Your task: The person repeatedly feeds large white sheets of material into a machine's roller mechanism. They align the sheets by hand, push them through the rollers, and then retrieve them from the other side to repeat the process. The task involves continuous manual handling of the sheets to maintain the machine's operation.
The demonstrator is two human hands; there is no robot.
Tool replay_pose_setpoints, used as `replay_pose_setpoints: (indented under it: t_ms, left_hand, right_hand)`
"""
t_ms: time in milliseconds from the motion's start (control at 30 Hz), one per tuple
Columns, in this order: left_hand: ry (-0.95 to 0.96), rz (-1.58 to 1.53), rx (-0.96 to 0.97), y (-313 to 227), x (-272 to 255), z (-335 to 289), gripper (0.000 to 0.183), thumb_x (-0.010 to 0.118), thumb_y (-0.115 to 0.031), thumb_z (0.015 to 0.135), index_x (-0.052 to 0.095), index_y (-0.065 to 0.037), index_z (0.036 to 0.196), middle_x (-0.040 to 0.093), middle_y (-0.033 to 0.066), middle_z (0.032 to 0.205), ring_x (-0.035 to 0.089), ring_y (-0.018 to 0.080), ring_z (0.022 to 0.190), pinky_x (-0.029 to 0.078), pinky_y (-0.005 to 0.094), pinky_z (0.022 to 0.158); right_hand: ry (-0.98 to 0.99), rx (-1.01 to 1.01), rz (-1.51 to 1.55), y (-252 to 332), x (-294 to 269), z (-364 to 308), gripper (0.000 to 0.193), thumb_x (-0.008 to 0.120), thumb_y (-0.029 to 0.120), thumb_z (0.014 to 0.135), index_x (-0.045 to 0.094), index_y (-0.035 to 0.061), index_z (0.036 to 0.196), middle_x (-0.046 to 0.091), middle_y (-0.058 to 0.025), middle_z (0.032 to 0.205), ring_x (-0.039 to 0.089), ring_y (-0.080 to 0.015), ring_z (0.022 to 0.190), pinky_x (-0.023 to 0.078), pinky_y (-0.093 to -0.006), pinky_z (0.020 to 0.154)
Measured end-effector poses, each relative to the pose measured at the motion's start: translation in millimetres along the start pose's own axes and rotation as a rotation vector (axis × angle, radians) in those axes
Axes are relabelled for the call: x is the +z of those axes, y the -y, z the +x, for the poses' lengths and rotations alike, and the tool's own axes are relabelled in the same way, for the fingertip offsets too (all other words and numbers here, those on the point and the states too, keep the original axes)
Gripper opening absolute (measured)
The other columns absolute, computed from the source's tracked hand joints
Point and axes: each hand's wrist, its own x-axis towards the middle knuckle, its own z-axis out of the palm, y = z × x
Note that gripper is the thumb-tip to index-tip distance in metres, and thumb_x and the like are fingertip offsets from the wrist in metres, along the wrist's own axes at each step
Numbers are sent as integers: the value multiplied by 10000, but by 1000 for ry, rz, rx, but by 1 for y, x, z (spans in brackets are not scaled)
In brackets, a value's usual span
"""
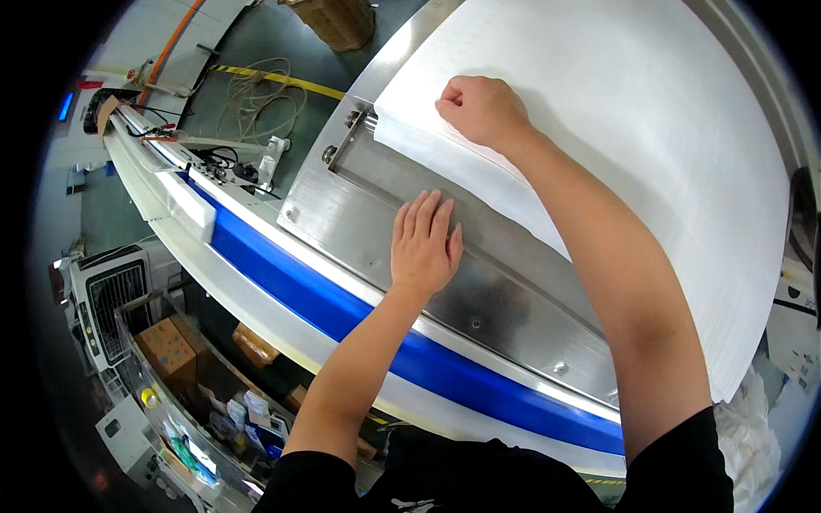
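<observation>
A large white sheet (599, 111) lies over the far part of a brushed-metal table and reaches far to the right. Its near edge runs slantwise across a long recessed metal strip (487, 248). My right hand (484, 109) is closed in a fist above or on the sheet, close to its left corner; nothing shows in its fingers, and I cannot tell whether it presses down. My left hand (423, 244) lies palm down on the bare metal, fingers stretched out, at the near border of the strip and apart from the sheet.
A blue band (282, 274) in a pale rail runs along the table's near side. Metal knobs (330, 155) stand at the strip's left end. Coiled hose (265, 98) lies on the floor at left. A cart holding cardboard boxes (175, 350) stands at lower left; crumpled white plastic (746, 436) hangs at lower right.
</observation>
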Motion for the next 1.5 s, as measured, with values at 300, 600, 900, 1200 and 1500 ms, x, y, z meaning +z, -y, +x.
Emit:
replay_pose_setpoints:
  t_ms: [300,600,900,1200,1500]
  left_hand:
    - [-286,33,36,43,-16,73,474,565,-148,851,491,-57,1310,496,143,1333,445,313,1259,294,455,1081]
    - [-205,220,139,66,-14,112,510,535,-135,844,467,-103,1348,471,83,1396,403,258,1325,263,440,1114]
    - [-252,221,130,70,-19,98,400,595,-165,800,542,-127,1195,535,50,1294,462,242,1260,304,434,1070]
    - [168,310,444,92,-74,111,283,657,-180,730,563,-99,985,585,79,1163,543,271,1125,372,432,1022]
    - [691,756,259,25,-83,155,636,663,-114,743,470,-148,1349,557,135,1266,579,297,1105,404,439,990]
  right_hand:
    - [-85,-34,-63,-5,3,-1,165,610,288,804,695,150,831,689,-48,758,655,-263,724,518,-386,676]
    - [-152,-76,-89,-13,5,1,169,623,304,806,695,152,826,689,-48,757,659,-261,720,523,-382,671]
    - [-133,-45,-77,-9,0,1,169,610,293,811,691,146,821,689,-64,767,659,-287,731,526,-403,684]
    - [-115,-12,8,-6,-25,-125,210,555,259,894,676,87,887,653,-142,815,622,-334,740,489,-406,662]
    - [-317,551,-689,-197,-161,-430,394,495,358,935,691,69,752,659,-128,716,641,-311,742,468,-487,829]
